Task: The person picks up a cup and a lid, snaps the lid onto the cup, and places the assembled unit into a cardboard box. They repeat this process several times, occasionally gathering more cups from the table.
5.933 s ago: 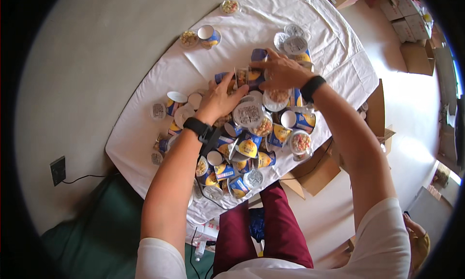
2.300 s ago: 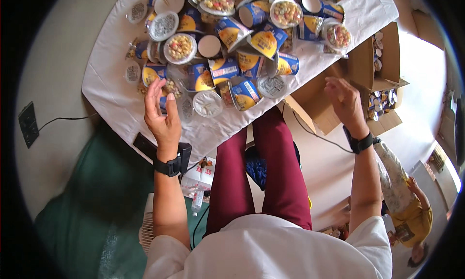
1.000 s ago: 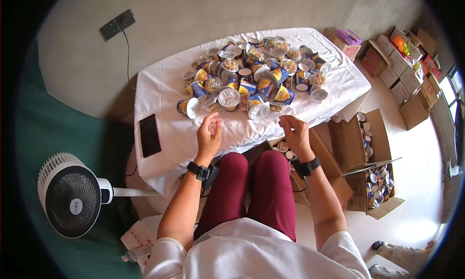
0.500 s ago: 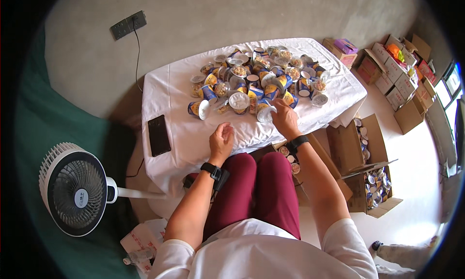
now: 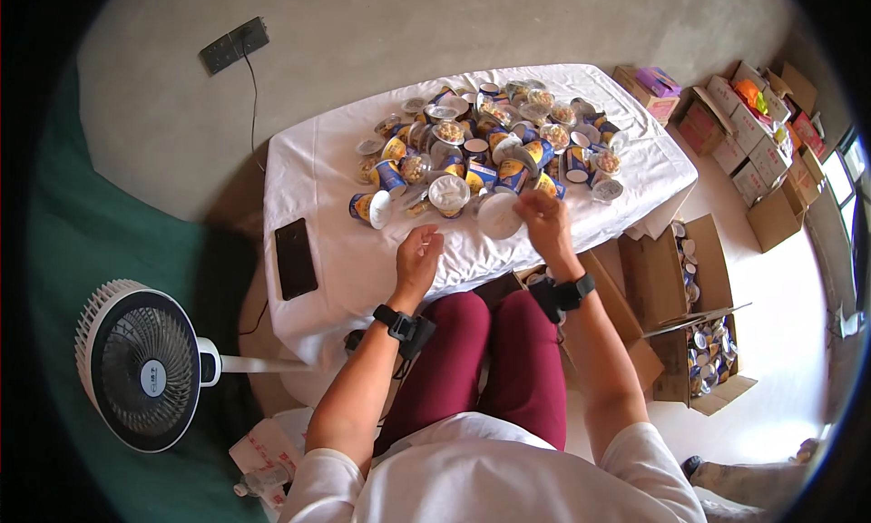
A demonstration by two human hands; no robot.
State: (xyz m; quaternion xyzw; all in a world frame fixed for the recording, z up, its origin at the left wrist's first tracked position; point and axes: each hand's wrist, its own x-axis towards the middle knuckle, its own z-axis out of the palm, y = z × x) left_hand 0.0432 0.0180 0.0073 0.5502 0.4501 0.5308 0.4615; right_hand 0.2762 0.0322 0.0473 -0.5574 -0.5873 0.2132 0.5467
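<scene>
My right hand pinches the edge of a blue and yellow paper cup whose round white end faces up toward me at the near side of the pile. My left hand hovers over the table's front edge with its fingers loosely curled and apart, holding nothing. Between the hands and behind them lies a heap of similar cups, some upright and some on their sides. A cup with a white top stands just beyond my left hand. Clear domed tubs of coloured pieces are mixed into the heap.
A dark phone lies at the left of the white-clothed table. A white fan stands at left. Open cartons holding cups sit on the floor at right, with stacked boxes behind.
The cup in my right hand has turned so its white end faces me more fully. My right hand has shifted slightly right. My left hand has barely moved.
</scene>
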